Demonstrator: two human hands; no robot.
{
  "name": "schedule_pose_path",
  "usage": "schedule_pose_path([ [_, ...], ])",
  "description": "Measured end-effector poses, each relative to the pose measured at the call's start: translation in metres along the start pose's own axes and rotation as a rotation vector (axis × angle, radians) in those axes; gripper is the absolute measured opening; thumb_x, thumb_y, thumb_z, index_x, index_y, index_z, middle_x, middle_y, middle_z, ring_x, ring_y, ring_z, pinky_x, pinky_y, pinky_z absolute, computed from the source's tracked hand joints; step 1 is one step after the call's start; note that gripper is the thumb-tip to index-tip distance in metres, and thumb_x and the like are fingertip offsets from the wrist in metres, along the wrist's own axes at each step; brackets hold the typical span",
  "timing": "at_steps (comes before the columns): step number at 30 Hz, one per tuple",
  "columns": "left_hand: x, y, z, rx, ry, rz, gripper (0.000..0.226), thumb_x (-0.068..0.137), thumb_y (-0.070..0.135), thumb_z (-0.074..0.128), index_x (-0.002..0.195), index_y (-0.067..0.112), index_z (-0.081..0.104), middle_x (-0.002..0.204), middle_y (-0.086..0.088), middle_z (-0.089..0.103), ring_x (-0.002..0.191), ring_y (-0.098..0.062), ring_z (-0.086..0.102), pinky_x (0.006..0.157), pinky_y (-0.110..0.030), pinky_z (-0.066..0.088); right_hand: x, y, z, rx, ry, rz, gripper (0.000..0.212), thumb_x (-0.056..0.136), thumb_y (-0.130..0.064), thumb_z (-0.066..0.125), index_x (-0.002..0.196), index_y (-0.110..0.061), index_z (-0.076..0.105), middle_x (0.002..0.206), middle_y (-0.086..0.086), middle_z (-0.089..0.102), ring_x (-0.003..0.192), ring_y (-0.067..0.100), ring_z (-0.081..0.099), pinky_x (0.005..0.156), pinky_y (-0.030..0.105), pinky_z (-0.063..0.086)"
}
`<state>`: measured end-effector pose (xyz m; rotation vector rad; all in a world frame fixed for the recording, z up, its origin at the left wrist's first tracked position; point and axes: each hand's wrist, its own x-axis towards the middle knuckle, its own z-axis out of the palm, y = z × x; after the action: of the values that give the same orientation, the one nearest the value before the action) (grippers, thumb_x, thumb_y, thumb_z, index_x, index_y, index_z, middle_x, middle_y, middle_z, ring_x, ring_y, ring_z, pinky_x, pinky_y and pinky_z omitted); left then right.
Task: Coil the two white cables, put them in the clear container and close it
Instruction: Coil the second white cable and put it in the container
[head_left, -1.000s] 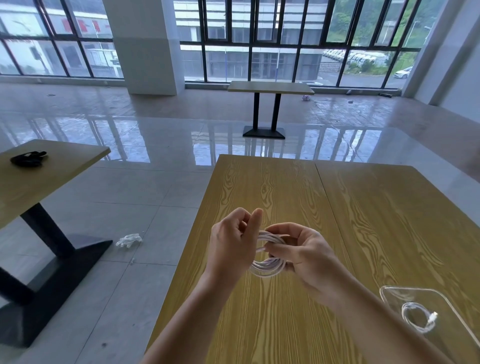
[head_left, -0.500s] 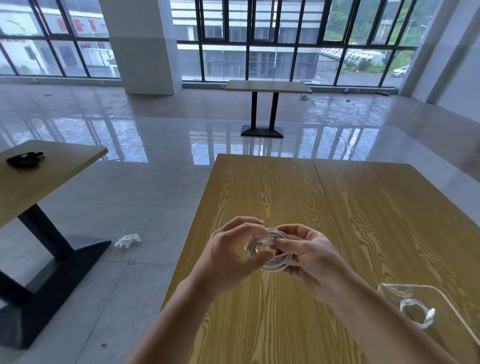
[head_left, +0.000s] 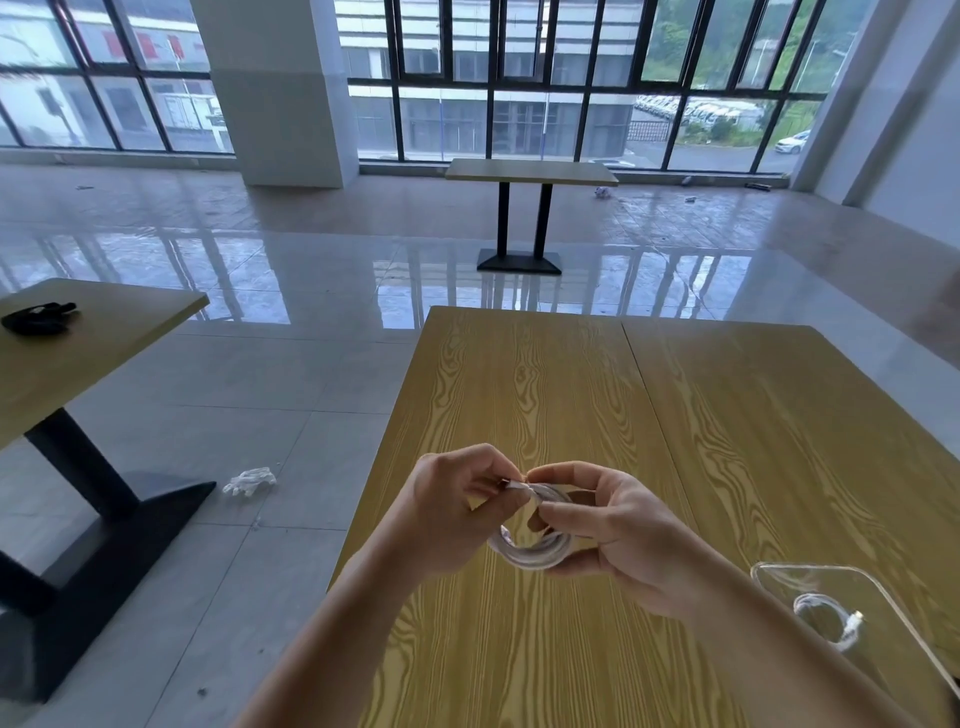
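A white cable (head_left: 535, 548) is wound into a small coil, held in the air above the wooden table (head_left: 571, 405). My right hand (head_left: 618, 535) grips the coil from the right with its fingers through the loop. My left hand (head_left: 457, 509) pinches the cable's end at the top of the coil. A clear container (head_left: 883, 603) lies on the table at the lower right, partly behind my right forearm. A second coiled white cable (head_left: 831, 618) rests inside it. I cannot tell where the lid is.
The table's left edge (head_left: 384, 467) drops to a tiled floor. A crumpled white glove (head_left: 249, 480) lies on the floor. Another table (head_left: 78, 353) with a black object (head_left: 36, 317) stands at the left, and a third table (head_left: 530, 171) at the back.
My left hand has shifted from covering the coil's side to pinching the cable's end at the top. The coil hangs lower in my right hand.
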<state>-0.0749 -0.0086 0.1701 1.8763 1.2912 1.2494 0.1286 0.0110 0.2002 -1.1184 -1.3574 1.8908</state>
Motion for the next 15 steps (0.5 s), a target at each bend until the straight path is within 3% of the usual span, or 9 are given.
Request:
schedule_pose_path([
  [3, -0.002, 0.001, 0.003, -0.165, -0.039, -0.175, 0.01, 0.078, 0.036, 0.077, 0.083, 0.029, 0.071, 0.08, 0.004, 0.078, 0.077, -0.014, 0.076, 0.066, -0.032, 0.06, -0.003, 0.002, -0.001, -0.169, -0.039, -0.015, 0.022, 0.088, -0.012, 0.074, 0.108, -0.021, 0.071, 0.089, 0.002, 0.077, 0.076, 0.015, 0.073, 0.059, 0.029, 0.058],
  [6, -0.003, 0.004, 0.009, -0.357, 0.012, -0.26, 0.016, 0.075, 0.032, 0.079, 0.082, 0.019, 0.073, 0.079, -0.009, 0.076, 0.072, -0.025, 0.073, 0.07, -0.043, 0.061, -0.003, 0.003, -0.002, -0.258, -0.047, -0.058, 0.018, 0.091, -0.019, 0.072, 0.108, -0.018, 0.068, 0.088, 0.0, 0.076, 0.07, 0.013, 0.067, 0.053, 0.025, 0.053],
  [10, -0.002, 0.009, 0.019, -0.482, 0.072, -0.311, 0.01, 0.08, 0.014, 0.081, 0.083, 0.009, 0.073, 0.077, -0.009, 0.072, 0.067, -0.018, 0.066, 0.064, -0.029, 0.055, 0.0, 0.013, -0.001, -0.236, 0.066, -0.129, 0.014, 0.094, -0.025, 0.068, 0.101, -0.012, 0.069, 0.084, 0.006, 0.078, 0.064, 0.022, 0.062, 0.05, 0.027, 0.051],
  [13, -0.002, 0.01, 0.028, -0.486, 0.122, -0.365, 0.013, 0.083, 0.018, 0.079, 0.09, 0.009, 0.073, 0.082, -0.001, 0.074, 0.072, -0.01, 0.066, 0.065, -0.022, 0.052, 0.001, 0.021, -0.002, -0.206, 0.181, -0.175, 0.011, 0.094, -0.022, 0.068, 0.095, -0.012, 0.07, 0.078, 0.006, 0.076, 0.057, 0.02, 0.063, 0.05, 0.026, 0.051],
  [15, -0.007, 0.008, 0.033, -0.561, 0.17, -0.501, 0.019, 0.086, 0.024, 0.074, 0.102, 0.014, 0.07, 0.091, -0.003, 0.076, 0.08, -0.014, 0.068, 0.07, -0.025, 0.054, 0.001, 0.024, -0.006, -0.166, 0.246, -0.194, 0.007, 0.094, -0.017, 0.067, 0.093, -0.011, 0.07, 0.074, 0.006, 0.076, 0.055, 0.018, 0.064, 0.047, 0.026, 0.052],
])
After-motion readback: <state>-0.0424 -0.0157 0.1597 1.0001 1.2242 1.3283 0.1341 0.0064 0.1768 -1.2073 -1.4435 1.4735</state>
